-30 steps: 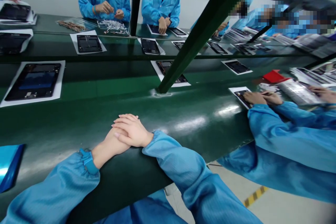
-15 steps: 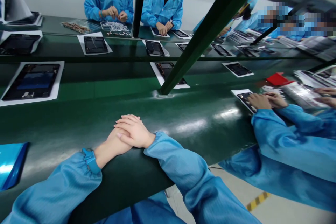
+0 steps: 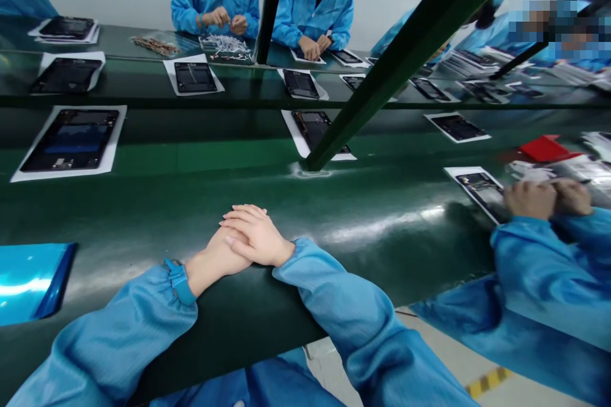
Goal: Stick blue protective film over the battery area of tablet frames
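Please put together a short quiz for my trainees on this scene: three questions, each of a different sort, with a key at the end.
1. True or false: the right hand of the camera wearer lies on top of the left hand.

2. Multiple choice: what lies on the green worktop at the left edge of the picture, near the wearer's left sleeve?
A. a red item
B. a shiny blue item
C. a pile of white pieces

3. Fill in the missing word: the dark panel beyond the blue item lies on a ____ sheet.

Key: 1. True. 2. B. 3. white.
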### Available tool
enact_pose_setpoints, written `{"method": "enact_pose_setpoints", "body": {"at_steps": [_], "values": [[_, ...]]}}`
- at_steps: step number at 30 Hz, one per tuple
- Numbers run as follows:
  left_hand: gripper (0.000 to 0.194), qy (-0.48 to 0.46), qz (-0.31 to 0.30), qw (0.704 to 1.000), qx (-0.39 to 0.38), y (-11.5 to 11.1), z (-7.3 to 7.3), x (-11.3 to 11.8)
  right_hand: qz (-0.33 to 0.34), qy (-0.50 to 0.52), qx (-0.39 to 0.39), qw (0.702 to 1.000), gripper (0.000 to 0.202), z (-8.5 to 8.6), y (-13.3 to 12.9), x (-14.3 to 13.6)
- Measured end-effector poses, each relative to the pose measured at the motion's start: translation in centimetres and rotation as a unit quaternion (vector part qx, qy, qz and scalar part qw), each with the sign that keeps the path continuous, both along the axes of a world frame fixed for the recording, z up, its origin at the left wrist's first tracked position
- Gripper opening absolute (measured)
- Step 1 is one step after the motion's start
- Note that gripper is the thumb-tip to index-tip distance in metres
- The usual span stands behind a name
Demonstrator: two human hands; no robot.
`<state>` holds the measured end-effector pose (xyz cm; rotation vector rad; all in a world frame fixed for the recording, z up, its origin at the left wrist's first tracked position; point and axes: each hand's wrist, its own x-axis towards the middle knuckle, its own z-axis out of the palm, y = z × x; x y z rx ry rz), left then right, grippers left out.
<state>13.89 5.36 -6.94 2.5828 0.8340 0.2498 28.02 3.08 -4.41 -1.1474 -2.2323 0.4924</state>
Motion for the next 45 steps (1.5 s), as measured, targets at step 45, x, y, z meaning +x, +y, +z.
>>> {"method": "enact_pose_setpoints", "body": {"at_steps": [45], "values": [[0.043,-0.378,0.266,0.818,-0.343,2.4,2.8,0.2,-0.424,-0.353,-0.027,0.833,0.037,5.6,17.1,5.7]]}}
